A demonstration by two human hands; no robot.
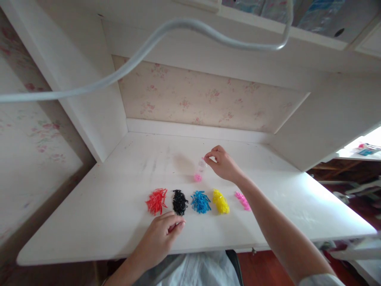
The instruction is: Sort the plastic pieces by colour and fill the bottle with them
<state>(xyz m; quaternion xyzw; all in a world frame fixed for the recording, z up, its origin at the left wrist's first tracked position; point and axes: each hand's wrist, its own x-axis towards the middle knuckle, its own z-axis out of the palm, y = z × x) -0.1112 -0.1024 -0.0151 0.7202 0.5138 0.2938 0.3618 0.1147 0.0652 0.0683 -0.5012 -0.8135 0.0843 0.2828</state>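
Five small piles of plastic bits lie in a row on the white desk [89, 214]: red [156, 200], black [179, 201], blue [200, 201], yellow [220, 201] and pink [242, 200]. Behind the row, my right hand [223, 163] pinches the top of a small clear bottle [200, 170] with pink pieces at its bottom. My left hand [162, 236] rests on the desk just in front of the black pile, fingers curled; something red shows between them.
The desk sits in a white alcove with side panels [89, 99] and floral wallpaper [202, 97] behind. A pale cable [166, 29] loops across the top of the view. At the right stand a lower shelf [361, 151] and dark floor.
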